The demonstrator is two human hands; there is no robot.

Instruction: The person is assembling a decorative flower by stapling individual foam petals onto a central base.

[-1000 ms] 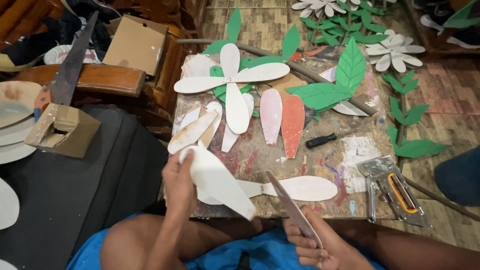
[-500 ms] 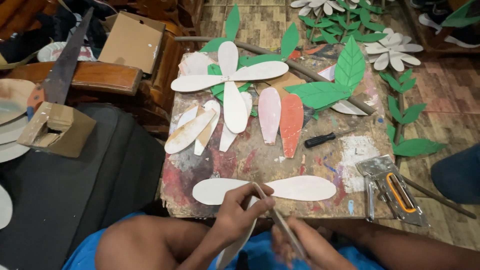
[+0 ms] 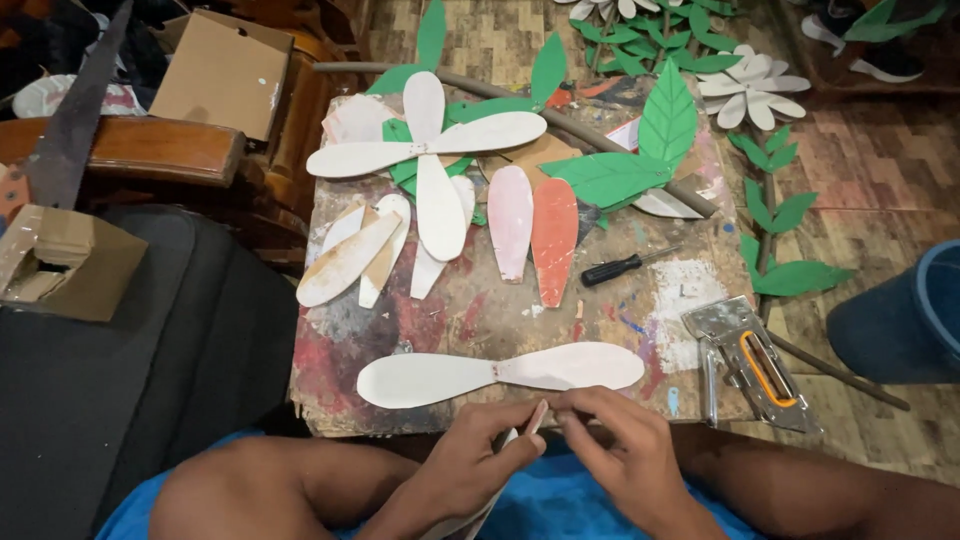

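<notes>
your left hand (image 3: 470, 455) and right hand (image 3: 620, 450) pinching a white petal strip (image 3: 536, 418) between closed fingers, just off the tabletop (image 3: 480, 310) near edge, joined white petal pair (image 3: 500, 373) beside

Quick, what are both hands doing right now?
Left hand: closed, pinching the white petal cutout.
Right hand: fingers pinched at the same cutout's tip.

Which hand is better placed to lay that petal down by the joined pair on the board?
Probably the left hand: it grips the white petal along its length, just below the joined pair. The right hand only pinches the petal's tip.
</notes>
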